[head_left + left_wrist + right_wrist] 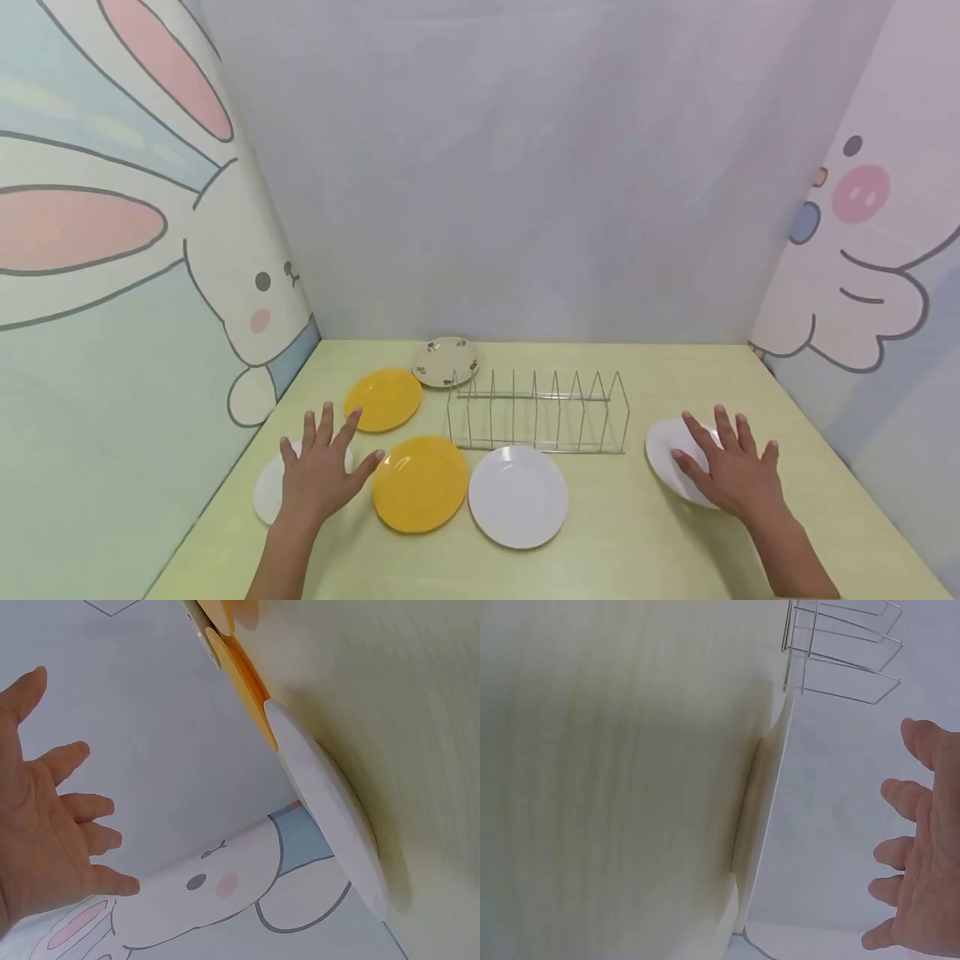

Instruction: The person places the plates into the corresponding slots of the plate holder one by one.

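Note:
My left hand [318,475] is raised with spread fingers above a white plate [268,492] at the left; the left wrist view shows a gap between that hand and the plate [326,799]. Over at the right, my right hand [738,475] hovers with fingers apart over another white plate [663,450], and the right wrist view shows space between them. Neither hand holds anything. Two yellow plates, one nearer [420,485] and one farther back [384,400], lie beside the left hand. A third white plate [518,497] lies in the middle, in front of a wire plate rack [536,451].
A cream plate with a small floral pattern [446,362] lies behind the rack's left end. The pale yellow table [600,550] meets a grey back wall [525,183]. Side walls carry a cartoon rabbit [247,250] and a pink-nosed figure [862,267].

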A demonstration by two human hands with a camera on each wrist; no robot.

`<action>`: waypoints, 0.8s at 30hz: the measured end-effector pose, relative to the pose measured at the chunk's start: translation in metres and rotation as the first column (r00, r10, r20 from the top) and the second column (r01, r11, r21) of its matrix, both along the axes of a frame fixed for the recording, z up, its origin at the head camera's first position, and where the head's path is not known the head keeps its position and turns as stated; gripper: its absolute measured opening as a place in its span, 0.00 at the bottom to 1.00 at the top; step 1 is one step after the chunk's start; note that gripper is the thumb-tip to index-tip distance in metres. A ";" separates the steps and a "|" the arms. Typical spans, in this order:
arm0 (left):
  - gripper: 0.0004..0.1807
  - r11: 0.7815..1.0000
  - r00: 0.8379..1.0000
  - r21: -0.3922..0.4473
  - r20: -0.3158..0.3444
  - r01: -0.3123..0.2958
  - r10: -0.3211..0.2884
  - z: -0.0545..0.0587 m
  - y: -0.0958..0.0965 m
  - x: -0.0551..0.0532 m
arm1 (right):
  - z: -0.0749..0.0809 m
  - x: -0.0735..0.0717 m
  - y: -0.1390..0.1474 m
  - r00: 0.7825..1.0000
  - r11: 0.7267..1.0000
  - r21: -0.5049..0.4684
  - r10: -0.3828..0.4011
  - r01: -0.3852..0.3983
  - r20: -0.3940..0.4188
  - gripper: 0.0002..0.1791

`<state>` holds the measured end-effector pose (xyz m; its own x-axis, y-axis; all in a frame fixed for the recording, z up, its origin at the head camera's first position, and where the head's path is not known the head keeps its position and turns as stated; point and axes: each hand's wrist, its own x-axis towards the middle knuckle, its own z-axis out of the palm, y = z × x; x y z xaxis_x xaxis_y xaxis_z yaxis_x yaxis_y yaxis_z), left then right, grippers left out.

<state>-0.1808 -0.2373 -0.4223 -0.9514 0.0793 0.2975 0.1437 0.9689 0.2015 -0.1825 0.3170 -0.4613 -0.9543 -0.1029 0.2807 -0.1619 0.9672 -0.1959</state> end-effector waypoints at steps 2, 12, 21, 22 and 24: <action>0.43 1.000 1.000 0.013 -0.026 0.016 -0.016 -0.001 0.000 0.001 | -0.001 -0.001 0.000 1.000 0.999 -0.024 0.020 -0.021 -0.023 0.37; 0.35 0.992 0.991 0.114 -0.126 0.054 -0.039 -0.010 0.006 0.004 | -0.007 -0.009 -0.018 0.990 0.951 -0.287 0.082 -0.112 -0.117 0.30; 0.37 0.954 0.998 0.300 0.059 -0.016 -0.002 -0.004 0.014 0.002 | -0.010 -0.028 -0.039 0.994 0.838 -0.536 0.061 -0.101 -0.092 0.30; 0.37 0.948 0.997 0.319 0.073 -0.020 -0.003 -0.003 0.014 0.002 | -0.010 -0.030 -0.042 0.995 0.825 -0.556 0.059 -0.096 -0.085 0.30; 0.37 0.936 0.997 0.352 0.080 -0.022 -0.006 -0.004 0.012 0.003 | -0.010 -0.033 -0.048 0.995 0.797 -0.597 0.063 -0.095 -0.075 0.30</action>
<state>-0.1774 -0.2253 -0.4260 -0.9730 -0.0250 0.2296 0.1061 0.8347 0.5404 -0.2153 0.2687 -0.4715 -0.9338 0.0264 0.3568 -0.2576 0.6425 -0.7217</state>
